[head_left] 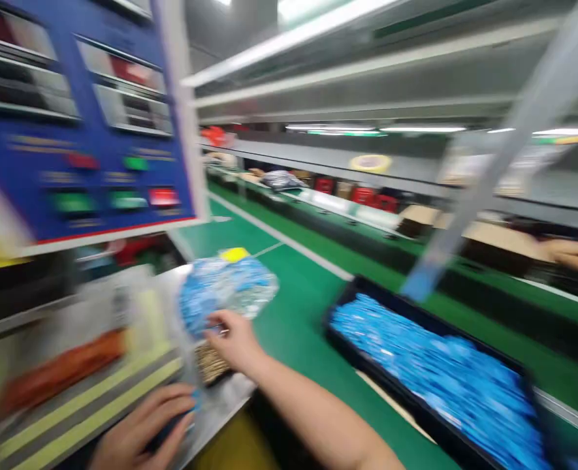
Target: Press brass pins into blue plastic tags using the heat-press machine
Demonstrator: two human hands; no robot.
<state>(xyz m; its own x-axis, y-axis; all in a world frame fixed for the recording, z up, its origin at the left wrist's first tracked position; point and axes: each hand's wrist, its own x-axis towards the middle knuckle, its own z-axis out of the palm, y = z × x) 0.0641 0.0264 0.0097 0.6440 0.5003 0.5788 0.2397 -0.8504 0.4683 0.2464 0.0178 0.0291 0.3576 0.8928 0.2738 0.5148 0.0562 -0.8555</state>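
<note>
My left hand [144,424] is at the bottom left, its fingers closed. A bit of blue shows at its fingertips, a small blue piece [196,399] too blurred to name further. My right hand [234,343] is bent in a pinch over a small container of brass-coloured parts [211,363]. Whether anything sits between its fingertips is too blurred to tell. Just beyond lies a clear plastic bag of blue pieces [198,290], with a yellow patch [234,254] at its far end.
A black tray [340,294] full of blue pieces [430,365] stands on the green surface [293,294] at right. A blue control panel [93,150] rises at left. An orange-brown roll [68,369] lies below it. A co-worker's arm [570,251] shows at far right.
</note>
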